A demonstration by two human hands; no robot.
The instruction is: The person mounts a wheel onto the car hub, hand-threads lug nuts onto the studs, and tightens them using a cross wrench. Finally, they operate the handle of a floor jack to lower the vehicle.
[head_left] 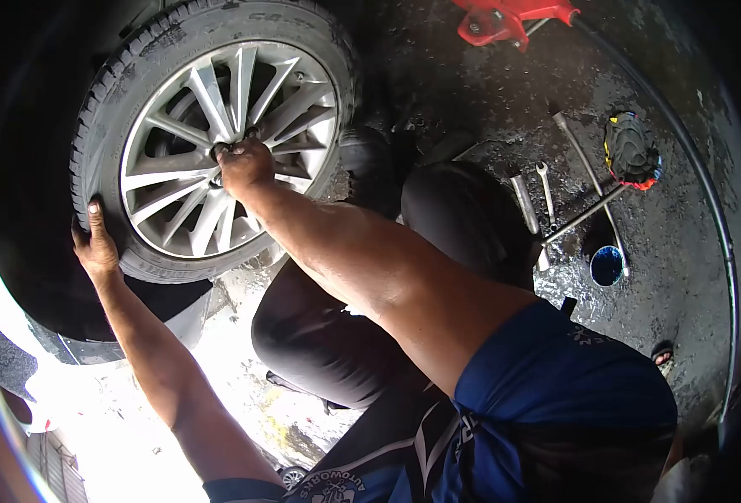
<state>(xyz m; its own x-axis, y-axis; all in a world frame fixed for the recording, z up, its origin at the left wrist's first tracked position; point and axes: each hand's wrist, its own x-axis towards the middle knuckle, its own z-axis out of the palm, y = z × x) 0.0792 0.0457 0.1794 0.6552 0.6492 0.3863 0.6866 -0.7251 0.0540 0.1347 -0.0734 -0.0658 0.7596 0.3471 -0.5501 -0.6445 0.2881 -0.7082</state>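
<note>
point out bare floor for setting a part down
Bare, wet-looking floor shows between the blue container and black hose, and between the red tool and spanner. It's crowded around the cross-shaped wrench, spanner and container close by.

From where I stand, the right hand [249,166] covers the middle of the wheel [173,173], so I can't tell what it pinches. The left hand [98,250] has most of its fingers lost behind the tyre [104,176]. Overhead, tyre and red jack [517,15] are cut off; the sidewall lettering is too faint to read.
</note>
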